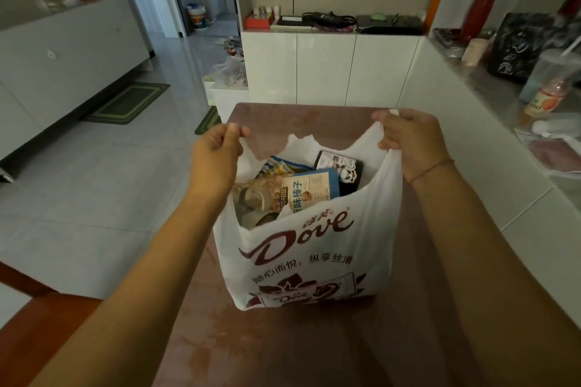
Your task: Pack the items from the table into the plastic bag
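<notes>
A white plastic bag (311, 248) printed with brown "Dove" lettering stands upright on the reddish-brown table (283, 349). My left hand (217, 153) pinches its left handle and my right hand (408, 138) grips its right handle, pulling the mouth wide. Inside the bag lie a blue and beige snack packet (301, 191), a striped yellow packet (279, 166) and a black pouch with a panda picture (341, 166). The lower contents are hidden by the bag wall.
A grey counter (490, 94) on the right holds a drink bottle (547, 97), a black patterned bag (518, 46) and a red bottle (476, 17). White cabinets (327, 68) stand beyond the table. Tiled floor with green mats (129, 103) lies to the left.
</notes>
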`<state>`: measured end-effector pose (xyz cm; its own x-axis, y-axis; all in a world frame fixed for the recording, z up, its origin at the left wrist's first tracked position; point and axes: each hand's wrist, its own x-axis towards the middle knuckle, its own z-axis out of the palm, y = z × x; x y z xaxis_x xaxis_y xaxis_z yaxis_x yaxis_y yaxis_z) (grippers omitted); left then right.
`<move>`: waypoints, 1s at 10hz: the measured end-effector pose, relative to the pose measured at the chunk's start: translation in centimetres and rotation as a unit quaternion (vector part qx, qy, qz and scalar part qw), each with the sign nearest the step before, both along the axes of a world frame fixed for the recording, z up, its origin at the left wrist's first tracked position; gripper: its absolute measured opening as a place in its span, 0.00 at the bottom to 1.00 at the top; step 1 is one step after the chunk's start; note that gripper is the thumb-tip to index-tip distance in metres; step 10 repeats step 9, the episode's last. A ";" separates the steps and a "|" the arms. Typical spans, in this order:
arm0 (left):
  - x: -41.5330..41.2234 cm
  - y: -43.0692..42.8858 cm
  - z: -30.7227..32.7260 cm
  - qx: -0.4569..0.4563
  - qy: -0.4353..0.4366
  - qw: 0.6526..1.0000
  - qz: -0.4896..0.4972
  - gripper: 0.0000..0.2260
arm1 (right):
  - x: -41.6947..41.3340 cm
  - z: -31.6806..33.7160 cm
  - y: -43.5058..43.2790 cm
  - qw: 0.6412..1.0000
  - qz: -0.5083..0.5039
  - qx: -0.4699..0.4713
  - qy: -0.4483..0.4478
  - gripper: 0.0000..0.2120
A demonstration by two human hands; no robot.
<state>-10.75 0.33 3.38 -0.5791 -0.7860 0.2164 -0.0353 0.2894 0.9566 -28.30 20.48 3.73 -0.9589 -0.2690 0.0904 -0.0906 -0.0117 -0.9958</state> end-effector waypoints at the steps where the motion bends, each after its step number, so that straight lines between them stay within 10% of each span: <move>1: -0.8 -0.2 0.7 -0.038 0.031 0.999 -0.014 0.13 | 0.4 1.4 0.7 0.996 -0.016 0.009 0.088 0.17; 3: -1.3 1.7 -2.9 -0.065 -0.019 0.995 -0.072 0.12 | 1.8 -2.5 1.2 0.972 -0.011 0.168 0.166 0.07; 5: -1.2 2.0 -7.6 -0.240 -0.166 0.943 -0.162 0.20 | 3.7 -10.6 -1.4 0.807 0.195 0.489 0.267 0.31; 6: -1.5 1.8 -8.9 -0.242 -0.210 0.934 -0.155 0.18 | 3.9 -13.0 -2.0 0.783 0.207 0.525 0.261 0.33; 8: -1.6 2.1 -9.0 -0.195 -0.180 0.953 -0.147 0.18 | 4.1 -12.8 -2.3 0.776 0.224 0.539 0.239 0.33; 9: 0.2 0.5 -8.2 -0.169 -0.106 0.980 -0.001 0.20 | 2.8 -7.9 -0.3 0.862 0.161 0.411 0.249 0.33; 10: 0.2 0.5 -8.2 -0.169 -0.106 0.980 -0.001 0.20 | 2.8 -7.9 -0.3 0.862 0.161 0.411 0.249 0.33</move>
